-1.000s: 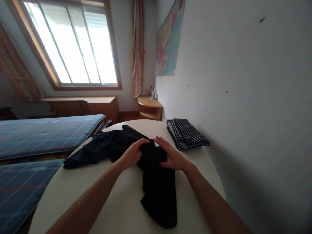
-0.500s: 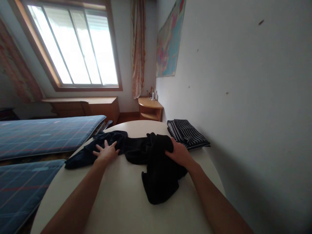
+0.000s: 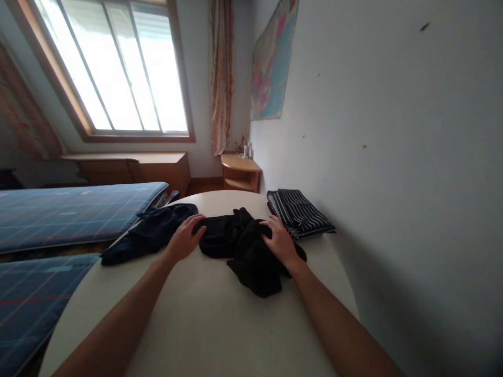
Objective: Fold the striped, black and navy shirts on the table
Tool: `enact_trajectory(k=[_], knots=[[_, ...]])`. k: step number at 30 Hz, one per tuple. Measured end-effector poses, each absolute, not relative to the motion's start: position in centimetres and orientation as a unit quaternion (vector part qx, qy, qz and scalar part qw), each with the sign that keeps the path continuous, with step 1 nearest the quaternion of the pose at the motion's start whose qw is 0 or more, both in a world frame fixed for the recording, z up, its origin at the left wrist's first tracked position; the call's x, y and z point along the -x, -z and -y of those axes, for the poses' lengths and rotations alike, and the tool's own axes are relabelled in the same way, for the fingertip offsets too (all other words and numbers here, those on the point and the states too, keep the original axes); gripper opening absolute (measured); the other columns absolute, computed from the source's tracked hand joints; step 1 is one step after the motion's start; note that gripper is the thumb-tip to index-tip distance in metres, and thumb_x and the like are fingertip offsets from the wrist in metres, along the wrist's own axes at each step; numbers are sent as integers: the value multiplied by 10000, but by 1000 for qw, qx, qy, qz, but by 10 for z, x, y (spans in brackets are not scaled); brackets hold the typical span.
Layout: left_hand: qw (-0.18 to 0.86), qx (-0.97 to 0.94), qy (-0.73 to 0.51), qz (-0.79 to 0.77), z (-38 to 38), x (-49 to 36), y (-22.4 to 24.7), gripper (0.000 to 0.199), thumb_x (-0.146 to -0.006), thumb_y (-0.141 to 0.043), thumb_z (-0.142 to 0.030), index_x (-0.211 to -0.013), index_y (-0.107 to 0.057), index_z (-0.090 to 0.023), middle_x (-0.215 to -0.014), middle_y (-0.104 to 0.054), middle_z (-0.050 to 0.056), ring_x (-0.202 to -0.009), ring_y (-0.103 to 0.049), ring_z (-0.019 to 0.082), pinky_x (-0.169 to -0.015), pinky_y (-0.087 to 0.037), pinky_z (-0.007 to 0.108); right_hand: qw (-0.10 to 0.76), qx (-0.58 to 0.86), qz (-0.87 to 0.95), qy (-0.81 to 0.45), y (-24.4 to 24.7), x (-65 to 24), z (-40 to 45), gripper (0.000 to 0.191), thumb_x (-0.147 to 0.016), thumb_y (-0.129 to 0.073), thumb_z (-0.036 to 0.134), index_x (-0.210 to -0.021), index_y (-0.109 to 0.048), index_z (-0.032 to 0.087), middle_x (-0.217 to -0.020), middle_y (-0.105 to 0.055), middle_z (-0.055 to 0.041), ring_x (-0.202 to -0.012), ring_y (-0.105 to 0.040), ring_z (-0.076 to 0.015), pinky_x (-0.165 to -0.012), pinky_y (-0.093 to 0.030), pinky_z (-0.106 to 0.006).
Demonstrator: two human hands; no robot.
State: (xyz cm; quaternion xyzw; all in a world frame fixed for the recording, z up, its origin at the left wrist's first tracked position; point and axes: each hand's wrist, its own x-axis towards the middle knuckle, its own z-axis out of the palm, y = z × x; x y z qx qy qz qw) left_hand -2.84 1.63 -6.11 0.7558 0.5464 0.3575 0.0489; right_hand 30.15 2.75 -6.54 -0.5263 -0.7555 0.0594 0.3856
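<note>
A rumpled black garment (image 3: pixel 255 267) lies across the middle of the round white table (image 3: pixel 204 324). My right hand (image 3: pixel 280 241) rests on its right part, fingers spread and curved over the cloth. At the garment's left end is my left hand (image 3: pixel 185 238), its fingers apart and its fingertips at the cloth's edge. A dark navy garment (image 3: pixel 145 233) lies just left of that hand. Behind my right hand, a folded black cloth with white stripes (image 3: pixel 302 212) sits at the table's back right.
Two beds with blue plaid mattresses (image 3: pixel 78 212) stand to the left. A white wall (image 3: pixel 393 157) runs along the right side. Beyond the table are a small wooden corner shelf (image 3: pixel 240 163) and a wooden desk (image 3: pixel 165 159) under the window.
My left hand has moved right, off the navy garment to the black one. My right hand has shifted slightly left and opened, and the black garment's near part has moved away from me.
</note>
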Motion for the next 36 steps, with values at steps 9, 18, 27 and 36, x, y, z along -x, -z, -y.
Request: enact_trajectory(k=[9,18,27,36], knots=[[214,-890,-223,-335,28,-62,55,536,-813,-708,-374,-1308,-554,-237,-1281,-592,101,-1172,-565,265,-1018,-446,390,318,561,757,-103,75,-311,-37,255,-902,-556,249,-1048,-752,176,-1137,-728,-119,-1087,-655,-250,-1017,-451,-368],[169,-849,-251,-433,27,-75,61,38,-817,-579,-220,-831,-544,-213,-803,-593,-5,-717,-534,157,-659,-388,266,394,489,778,-26,58,-308,-24,147,-819,-572,159,-918,-672,205,-988,-676,-67,-1004,-599,-230,-971,-437,-368],[365,-592,-455,-556,7,-69,48,420,-740,-591,-611,-675,-469,-215,-593,-414,-59,-540,-391,124,-524,-293,258,472,372,788,-138,35,-309,0,536,-986,-274,611,-983,-651,229,-931,-692,-59,-928,-639,-234,-903,-454,-365],[484,-470,-486,-556,14,-61,38,479,-766,-577,-675,-879,-575,-209,-701,-590,-32,-632,-585,165,-562,-429,254,407,354,832,-126,39,-309,-2,508,-882,-532,646,-1129,-628,212,-1083,-655,-108,-1023,-600,-273,-946,-464,-409]])
